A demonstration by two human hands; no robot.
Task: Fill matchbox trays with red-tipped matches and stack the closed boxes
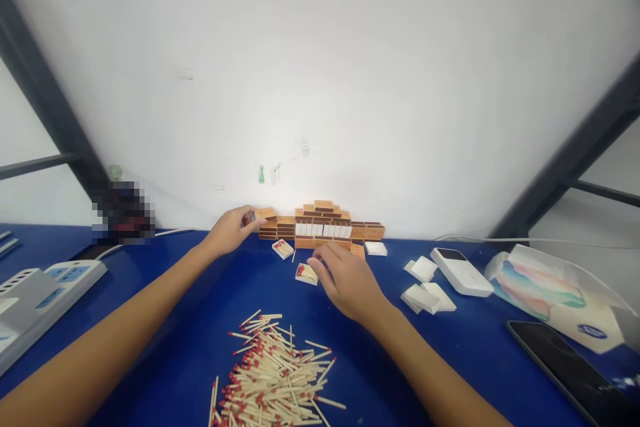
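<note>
Nearest lies one heap of matches (pixel 280 373), too many to count, toward the near edge of the worktop (pixel 370 393). The left hand (pixel 230 230) has thumb and fingers clamped on one box (pixel 267 213) at the left end of the stack (pixel 323 243), along the far edge; the right hand (pixel 347 281) curls just before it, its grip hidden, so I cannot tell. The stack stands, seemingly well advanced, while most matches lie loose. Two filled trays (pixel 306 273) sit between the hands; about six white trays (pixel 440 296), one device (pixel 460 271) and one phone (pixel 570 367) lie toward the right edge.
</note>
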